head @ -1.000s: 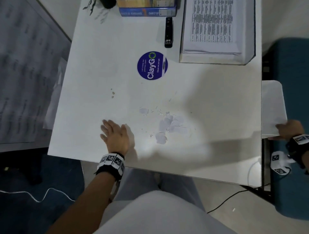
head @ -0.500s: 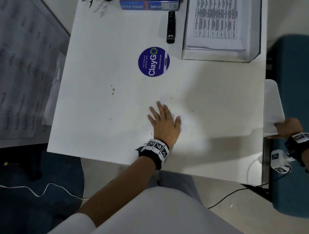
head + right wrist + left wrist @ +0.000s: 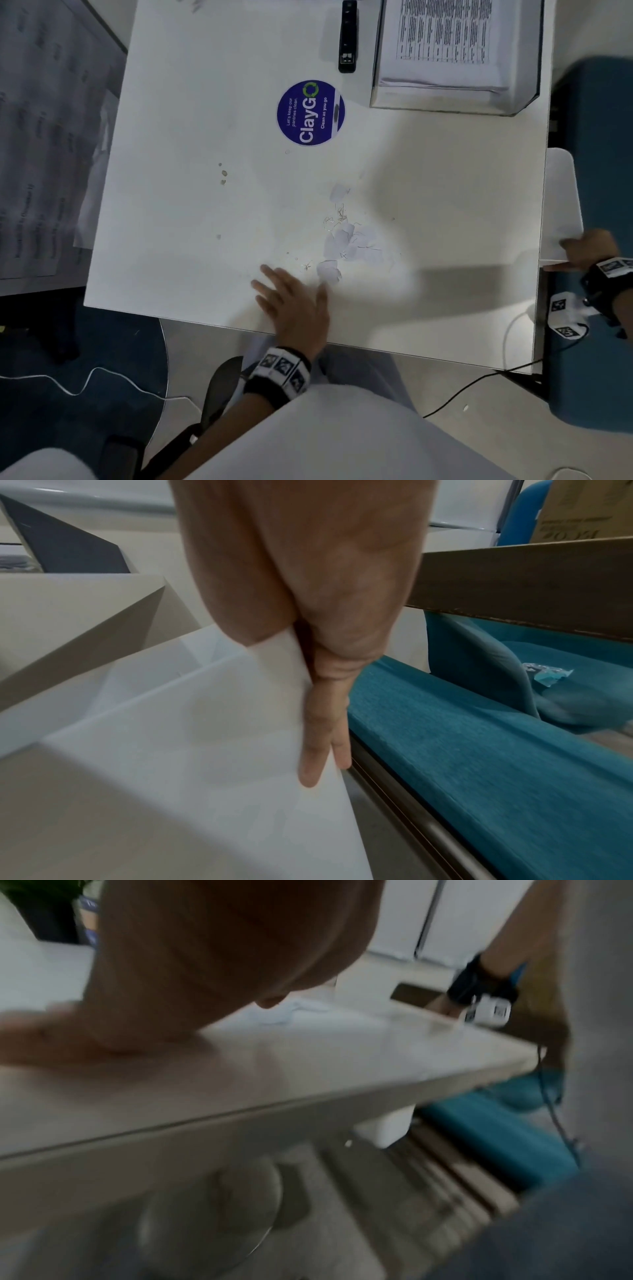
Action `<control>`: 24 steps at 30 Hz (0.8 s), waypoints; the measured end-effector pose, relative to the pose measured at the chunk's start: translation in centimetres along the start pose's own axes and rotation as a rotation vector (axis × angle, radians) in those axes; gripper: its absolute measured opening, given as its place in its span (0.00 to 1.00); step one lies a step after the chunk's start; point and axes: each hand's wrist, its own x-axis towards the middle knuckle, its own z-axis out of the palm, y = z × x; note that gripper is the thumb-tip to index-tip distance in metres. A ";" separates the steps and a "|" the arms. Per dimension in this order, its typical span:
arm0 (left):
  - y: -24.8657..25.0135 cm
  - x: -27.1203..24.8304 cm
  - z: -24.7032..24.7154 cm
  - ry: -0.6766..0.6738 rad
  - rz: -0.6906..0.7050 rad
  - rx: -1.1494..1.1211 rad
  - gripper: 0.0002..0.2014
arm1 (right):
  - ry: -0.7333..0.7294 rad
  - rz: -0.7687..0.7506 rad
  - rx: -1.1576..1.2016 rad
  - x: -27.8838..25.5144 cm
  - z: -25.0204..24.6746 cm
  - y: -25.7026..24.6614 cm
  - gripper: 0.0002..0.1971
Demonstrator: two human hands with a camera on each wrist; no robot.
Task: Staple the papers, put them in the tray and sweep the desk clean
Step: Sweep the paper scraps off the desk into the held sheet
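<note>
A small heap of torn paper scraps (image 3: 346,245) and bent staples lies on the white desk (image 3: 205,222) near its front edge. My left hand (image 3: 291,301) lies flat on the desk just left of the scraps, fingers straight and spread; the left wrist view shows its palm (image 3: 192,969) on the desk top. My right hand (image 3: 587,251) pinches a blank white sheet (image 3: 561,205) held level against the desk's right edge; in the right wrist view the fingers (image 3: 325,723) sit under the sheet (image 3: 192,745). The printed papers (image 3: 445,37) lie in the clear tray (image 3: 448,104) at the back right.
A black stapler (image 3: 347,37) lies left of the tray. A round blue ClayGo sticker (image 3: 310,113) sits mid-desk, with small brown specks (image 3: 223,174) to its left. A teal seat (image 3: 596,113) stands beyond the right edge. Cables run over the floor below.
My left hand swept right over the scraps half a second ago, then drew back to the left and front, leaving the heap bunched a little further right. The right hand kept holding the sheet.
</note>
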 end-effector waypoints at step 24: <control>8.4 7.6 -3.9 0.012 0.422 0.120 0.35 | -0.032 -0.080 -0.001 -0.6 -1.3 -1.2 0.11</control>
